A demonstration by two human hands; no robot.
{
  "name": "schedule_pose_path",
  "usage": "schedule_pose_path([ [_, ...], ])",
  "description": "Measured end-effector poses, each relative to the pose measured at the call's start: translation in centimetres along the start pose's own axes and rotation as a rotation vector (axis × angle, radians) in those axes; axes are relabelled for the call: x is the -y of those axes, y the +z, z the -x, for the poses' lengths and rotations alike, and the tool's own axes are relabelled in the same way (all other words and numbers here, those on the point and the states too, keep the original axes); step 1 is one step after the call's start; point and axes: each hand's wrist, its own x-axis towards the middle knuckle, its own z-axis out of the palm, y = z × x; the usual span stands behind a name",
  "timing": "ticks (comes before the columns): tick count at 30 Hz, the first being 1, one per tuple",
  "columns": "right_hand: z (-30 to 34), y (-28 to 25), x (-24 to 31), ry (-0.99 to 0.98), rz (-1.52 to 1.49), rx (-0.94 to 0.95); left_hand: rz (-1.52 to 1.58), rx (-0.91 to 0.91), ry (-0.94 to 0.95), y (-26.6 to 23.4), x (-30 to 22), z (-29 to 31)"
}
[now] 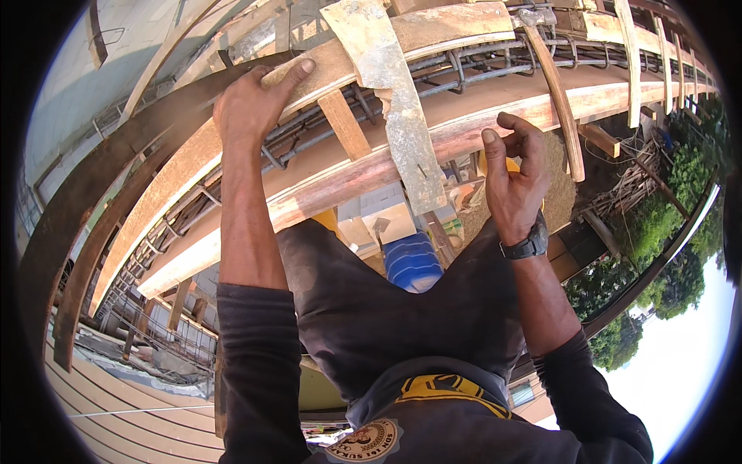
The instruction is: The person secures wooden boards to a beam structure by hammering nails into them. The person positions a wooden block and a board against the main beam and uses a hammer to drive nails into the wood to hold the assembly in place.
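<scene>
My left hand (pixel 251 108) grips the upper wooden board (pixel 321 77) of a long timber form, thumb along its top and fingers hidden behind it. Close to the lower board (pixel 464 139), my right hand (pixel 519 182) is raised with thumb and index finger apart; nothing shows between them. A dark watch sits on that wrist. Steel reinforcing bars (pixel 483 58) run between the two boards. Across both boards lies a rough, cement-stained plank (pixel 398 100). A hammer (pixel 553 89) rests to its right, its metal head on the upper board and its wooden handle hanging down.
Thin wooden battens (pixel 630 62) cross the form farther right. Dark planks (pixel 100 255) run along the left. Below, between my legs, are a blue container (pixel 412 261) and pale blocks (pixel 379 213). Leafy trees (pixel 680 193) and a stick pile (pixel 638 182) lie down right.
</scene>
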Motion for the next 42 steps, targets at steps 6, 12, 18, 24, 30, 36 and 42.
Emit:
schedule_pose_path([
  [6,1.5,2.3,5.3,0.035,-0.333,0.422,-0.009,0.034,0.04,-0.4,-0.4,-0.1],
  [12,-0.3,10.2,9.6,0.152,0.129,0.738,-0.01,0.079,0.018,-0.7,0.0,0.1],
  [18,0.7,13.5,8.9,0.137,0.145,0.612,-0.001,-0.014,0.061,-0.3,0.3,0.0],
  [24,1.6,13.6,9.0,0.109,0.11,0.472,0.018,0.04,0.09,-0.6,0.5,-0.1],
  [30,1.7,13.2,8.9,0.169,0.073,0.474,0.019,0.04,0.169,-0.9,0.4,0.4],
  [36,3.2,8.2,7.8,0.076,-0.225,0.412,0.006,-0.018,0.116,-0.1,0.6,0.8],
  [42,-3.7,-2.5,-7.3,-0.1,0.559,-0.083,-0.008,-0.042,0.037,0.1,0.7,0.7],
])
